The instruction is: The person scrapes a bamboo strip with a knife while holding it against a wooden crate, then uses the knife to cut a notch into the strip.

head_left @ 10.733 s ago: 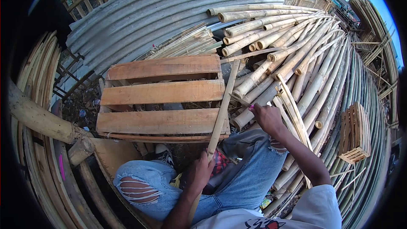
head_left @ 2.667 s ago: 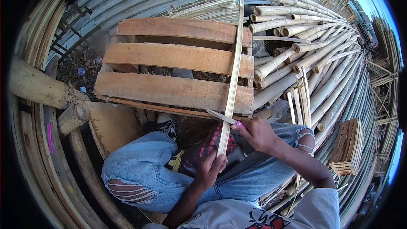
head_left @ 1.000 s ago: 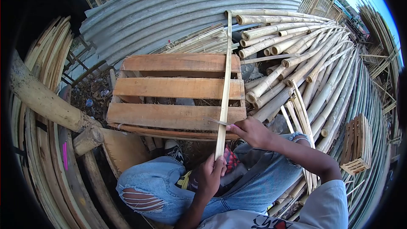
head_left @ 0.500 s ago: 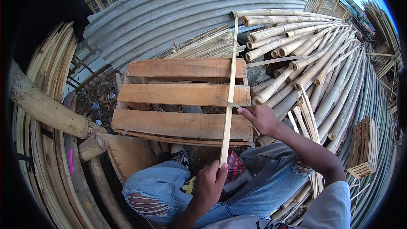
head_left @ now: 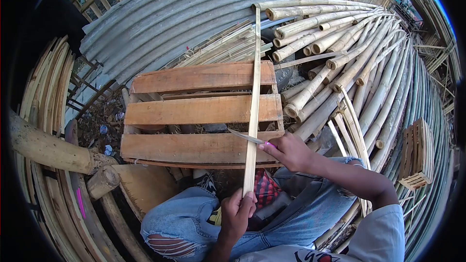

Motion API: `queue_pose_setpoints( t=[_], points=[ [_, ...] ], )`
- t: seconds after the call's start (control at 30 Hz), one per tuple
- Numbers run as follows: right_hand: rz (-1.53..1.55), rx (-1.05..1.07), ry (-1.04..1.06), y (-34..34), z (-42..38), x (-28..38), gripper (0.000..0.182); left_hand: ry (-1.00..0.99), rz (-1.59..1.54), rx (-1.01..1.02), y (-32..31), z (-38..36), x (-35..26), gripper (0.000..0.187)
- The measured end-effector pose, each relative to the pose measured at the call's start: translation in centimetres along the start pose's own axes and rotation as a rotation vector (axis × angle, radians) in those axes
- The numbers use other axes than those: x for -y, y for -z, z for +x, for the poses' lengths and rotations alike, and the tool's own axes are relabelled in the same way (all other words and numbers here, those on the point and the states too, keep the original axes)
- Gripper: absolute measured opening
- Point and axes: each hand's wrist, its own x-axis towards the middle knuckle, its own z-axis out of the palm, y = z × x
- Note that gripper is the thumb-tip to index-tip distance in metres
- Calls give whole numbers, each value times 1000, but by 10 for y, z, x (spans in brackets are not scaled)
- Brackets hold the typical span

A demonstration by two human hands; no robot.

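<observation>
A long pale bamboo strip (head_left: 254,102) runs away from me across the wooden slat crate (head_left: 199,111). My left hand (head_left: 236,215) is closed around its near end, low in front of my lap. In my right hand (head_left: 289,153) is a knife (head_left: 245,137) with a pink handle. Its blade lies across the strip, pointing left, above the crate's nearest slat. My right thumb and fingers are wrapped round the handle close to the strip.
Bamboo poles (head_left: 335,43) are piled at the right, beside a small slatted crate (head_left: 416,154). Corrugated sheeting (head_left: 194,14) stands behind. Split bamboo strips (head_left: 48,87) and a thick bamboo pole (head_left: 53,140) are at the left. A red checked cloth (head_left: 266,188) is between my legs.
My right hand and the knife have slid along the strip toward me, to nearer my left hand. The left hand keeps its hold; the whole view has shifted slightly.
</observation>
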Motion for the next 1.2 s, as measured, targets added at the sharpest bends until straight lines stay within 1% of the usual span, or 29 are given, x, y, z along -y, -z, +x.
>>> queue_pose_setpoints(
  t=[0.03, 0.07, 0.1, 0.17, 0.23, 0.27, 0.33, 0.37, 0.43, 0.47, 0.5, 0.57, 0.6, 0.67, 0.7, 0.83, 0.9, 0.97, 1.07, 1.1, 1.17, 1.2],
  points=[
    [-61, -29, -15, 7, 4, -7, 58, -4, 0, 15, -1, 0, -1, 24],
    [-69, -40, -27, 7, 4, -8, 58, 3, -50, -18, -2, 0, -2, 24],
    [-41, -64, -29, 6, 7, -7, 58, 6, -102, -51, -4, 1, -2, 24],
    [-1, -87, -10, -1, 10, -2, 58, -19, -76, -63, 2, 3, 3, 24],
    [27, 11, 85, -15, 2, 4, 57, -6, -88, -60, 4, 4, 5, 23],
    [26, 6, 84, -19, -5, 13, 57, -9, -87, -57, 3, 5, 7, 23],
    [65, 110, 175, -22, -18, 31, 57, -11, -73, -72, 0, 6, 10, 24],
    [68, 119, 181, -22, -17, 30, 57, -6, -74, -82, -1, 5, 10, 24],
    [-1, 110, 177, -19, -13, 20, 57, -7, 36, -53, -3, 3, 5, 26],
    [77, 22, 147, -19, -8, 9, 58, -10, 44, -42, -6, 4, 9, 27],
    [80, 15, 146, -13, -1, 0, 58, 12, 51, -29, -8, 4, 12, 26],
    [-122, -37, -26, 5, 14, -16, 58, -5, 18, -32, -14, 3, 9, 25],
    [-125, -41, -29, 8, 19, -22, 58, -9, 17, -27, -14, 4, 9, 25],
    [-91, -159, -43, 12, 25, -31, 58, -21, -32, -34, -12, 3, 11, 25],
    [-93, -167, -48, 12, 26, -34, 58, -25, -30, -25, -12, 3, 10, 25],
    [-169, -249, -61, 8, 26, -32, 59, -64, 82, -39, -12, 5, 4, 25],
    [-98, -104, -72, 3, 18, -21, 61, -52, -66, -36, -10, 7, 10, 24],
    [30, -40, 104, -3, 2, -2, 58, -30, -125, 2, -12, 10, 10, 24],
    [193, 113, 162, -22, -9, 12, 60, 22, -245, -94, -14, 18, 18, 28],
    [191, 109, 164, -24, -10, 12, 60, 17, -243, -92, -14, 19, 19, 28],
    [262, 160, 165, -25, -11, 12, 60, -18, -132, -116, -14, 20, 20, 29],
    [164, 140, 149, -24, -12, 12, 60, -32, -105, -104, -13, 22, 25, 30]
  ],
)
